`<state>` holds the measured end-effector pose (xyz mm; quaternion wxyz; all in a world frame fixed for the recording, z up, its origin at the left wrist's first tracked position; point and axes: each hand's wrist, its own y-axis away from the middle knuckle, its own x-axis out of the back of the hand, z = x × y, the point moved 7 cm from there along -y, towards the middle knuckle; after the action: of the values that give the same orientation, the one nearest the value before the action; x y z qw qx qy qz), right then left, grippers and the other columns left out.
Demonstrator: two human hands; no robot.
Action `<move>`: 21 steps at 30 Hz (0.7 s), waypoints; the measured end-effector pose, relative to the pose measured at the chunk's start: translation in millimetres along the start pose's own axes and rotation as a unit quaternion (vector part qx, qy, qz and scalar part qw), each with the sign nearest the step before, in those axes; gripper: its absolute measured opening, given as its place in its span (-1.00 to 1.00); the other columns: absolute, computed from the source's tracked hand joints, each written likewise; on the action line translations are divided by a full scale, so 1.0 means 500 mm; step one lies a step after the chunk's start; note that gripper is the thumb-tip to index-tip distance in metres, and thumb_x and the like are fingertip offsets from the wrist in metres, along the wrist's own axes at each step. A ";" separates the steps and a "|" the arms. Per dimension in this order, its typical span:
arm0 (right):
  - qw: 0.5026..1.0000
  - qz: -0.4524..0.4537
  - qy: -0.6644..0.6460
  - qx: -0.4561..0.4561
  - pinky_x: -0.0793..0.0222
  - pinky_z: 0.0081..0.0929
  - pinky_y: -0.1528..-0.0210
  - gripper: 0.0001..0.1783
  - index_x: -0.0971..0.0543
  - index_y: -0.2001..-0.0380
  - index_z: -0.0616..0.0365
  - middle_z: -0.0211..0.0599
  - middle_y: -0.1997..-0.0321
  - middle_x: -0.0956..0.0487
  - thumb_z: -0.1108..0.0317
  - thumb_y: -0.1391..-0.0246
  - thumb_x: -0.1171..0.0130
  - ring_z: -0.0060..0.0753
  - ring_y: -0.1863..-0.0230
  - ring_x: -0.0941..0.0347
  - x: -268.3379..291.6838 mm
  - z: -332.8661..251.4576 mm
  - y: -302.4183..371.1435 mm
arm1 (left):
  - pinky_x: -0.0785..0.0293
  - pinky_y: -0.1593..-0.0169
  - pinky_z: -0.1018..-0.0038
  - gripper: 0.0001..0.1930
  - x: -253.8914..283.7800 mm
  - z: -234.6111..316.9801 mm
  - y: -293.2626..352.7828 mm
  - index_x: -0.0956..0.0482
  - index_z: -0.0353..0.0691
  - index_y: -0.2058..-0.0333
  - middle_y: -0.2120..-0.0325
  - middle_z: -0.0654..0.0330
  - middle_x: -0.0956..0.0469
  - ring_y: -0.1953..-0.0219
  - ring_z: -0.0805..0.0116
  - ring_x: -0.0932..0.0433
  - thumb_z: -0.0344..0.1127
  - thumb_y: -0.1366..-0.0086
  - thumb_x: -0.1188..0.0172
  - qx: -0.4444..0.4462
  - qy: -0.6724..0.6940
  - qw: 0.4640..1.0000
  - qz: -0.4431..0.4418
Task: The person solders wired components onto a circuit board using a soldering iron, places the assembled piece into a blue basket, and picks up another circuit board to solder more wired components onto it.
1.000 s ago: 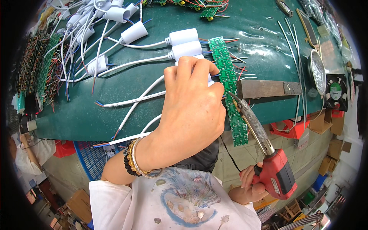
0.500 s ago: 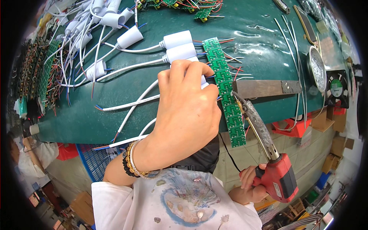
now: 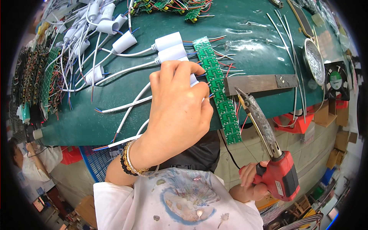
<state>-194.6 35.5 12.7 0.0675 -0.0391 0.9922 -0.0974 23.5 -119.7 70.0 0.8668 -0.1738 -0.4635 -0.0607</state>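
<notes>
The green worktop extends around the left hand. The right hand has its fingers clamped on the red soldering gun; its tip overlaps the wooden bar in view, right of the left fingers. The green circuit-board strip lies just right of the left fingers; white lamp sockets lie beneath and beyond them. Whether these bent fingers clamp a socket or its leads cannot be told. The step appears to be lead soldering; the next move calls for steady leads and tip contact at the strip.
</notes>
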 end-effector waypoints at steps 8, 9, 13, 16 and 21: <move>0.999 0.018 0.045 -0.014 -0.22 -0.49 0.65 -0.15 -0.27 -0.14 0.39 -0.42 0.77 -0.34 -0.21 -0.17 -0.18 -0.49 0.80 -0.24 0.019 0.008 0.017 | -0.19 -0.09 0.18 -0.95 0.001 -0.001 0.002 -0.62 -0.25 0.50 0.06 0.11 -0.51 -0.04 0.06 -0.33 -0.43 -0.03 -0.24 -0.004 0.009 1.000 0.008; 0.998 0.020 0.057 -0.001 -0.22 -0.48 0.65 -0.15 -0.27 -0.14 0.39 -0.42 0.77 -0.33 -0.21 -0.17 -0.18 -0.49 0.80 -0.24 0.016 0.004 0.015 | -0.19 -0.09 0.19 -0.95 0.002 -0.001 0.002 -0.62 -0.25 0.50 0.06 0.11 -0.51 -0.04 0.06 -0.33 -0.43 -0.03 -0.24 -0.006 0.009 1.000 0.009; 0.996 0.083 -0.008 0.008 -0.24 -0.46 0.64 -0.15 -0.26 -0.15 0.40 -0.40 0.77 -0.33 -0.21 -0.18 -0.16 -0.47 0.80 -0.23 -0.006 -0.005 0.009 | -0.19 -0.08 0.19 -0.96 0.000 -0.002 0.004 -0.62 -0.24 0.50 0.06 0.13 -0.50 -0.05 0.08 -0.32 -0.43 -0.02 -0.24 -0.006 0.008 1.000 0.010; 0.992 0.127 0.016 0.022 -0.24 -0.45 0.64 -0.15 -0.27 -0.15 0.41 -0.39 0.77 -0.32 -0.21 -0.19 -0.16 -0.46 0.80 -0.22 -0.016 -0.016 0.002 | -0.19 -0.07 0.19 -0.96 0.000 -0.002 0.004 -0.62 -0.24 0.51 0.06 0.14 -0.50 -0.05 0.08 -0.32 -0.42 -0.02 -0.24 -0.012 0.013 1.000 0.017; 0.993 0.112 -0.006 0.035 -0.22 -0.45 0.65 -0.16 -0.27 -0.16 0.42 -0.38 0.77 -0.31 -0.20 -0.21 -0.14 -0.47 0.80 -0.21 -0.024 -0.022 -0.009 | -0.19 -0.06 0.18 -0.96 0.002 0.000 0.006 -0.61 -0.25 0.51 0.06 0.12 -0.50 -0.05 0.08 -0.32 -0.42 -0.02 -0.25 -0.021 0.016 0.999 0.031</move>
<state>-184.2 34.3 25.8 0.0848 0.0742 0.9859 -0.1239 24.9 -116.8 69.8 0.8716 -0.2054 -0.4427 -0.0462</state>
